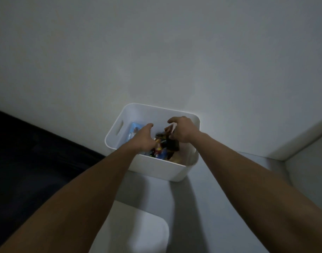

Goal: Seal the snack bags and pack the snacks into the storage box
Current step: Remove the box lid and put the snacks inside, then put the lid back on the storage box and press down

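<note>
The left hand (145, 136), fingers hidden so its grip is unclear, and the right hand (182, 129), curled on a dark snack bag (172, 144), reach inside the white storage box (156, 168), where a hasty shove could reopen seals.

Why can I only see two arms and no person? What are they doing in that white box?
The camera sits on the person's head and looks down, so you see only their own arms reaching forward. There is just this one picture, from that head camera. The white box stands on a pale surface against a wall. Inside are colourful snack packs and a blue pack. The left hand reaches in among the snacks. The right hand has curled fingers around something dark; the picture is too dim and blurry to tell what. A white lid-like thing lies nearer the person.
</note>
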